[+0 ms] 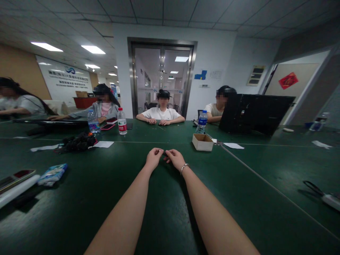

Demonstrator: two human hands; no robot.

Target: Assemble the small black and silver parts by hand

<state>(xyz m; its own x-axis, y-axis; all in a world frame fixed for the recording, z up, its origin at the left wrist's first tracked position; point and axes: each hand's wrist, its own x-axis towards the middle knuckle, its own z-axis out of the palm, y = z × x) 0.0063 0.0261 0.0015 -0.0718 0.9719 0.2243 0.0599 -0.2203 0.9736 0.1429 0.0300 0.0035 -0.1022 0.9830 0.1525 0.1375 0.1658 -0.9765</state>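
Observation:
Both my arms reach forward over the green table. The fingers of my left hand are pinched together, and whatever lies in them is too small to make out. Close beside it, my right hand has its thumb and forefinger together, with a tiny dark bit at the tips that I cannot name. A narrow gap separates the two hands' fingertips. A metal bracelet circles my right wrist. Beyond my right hand stands a small open cardboard box.
Bottles with red and blue caps stand farther back. A heap of black items, papers and a blue packet lie leftward. Large black monitors rise at right. Several people sit around; one person faces me.

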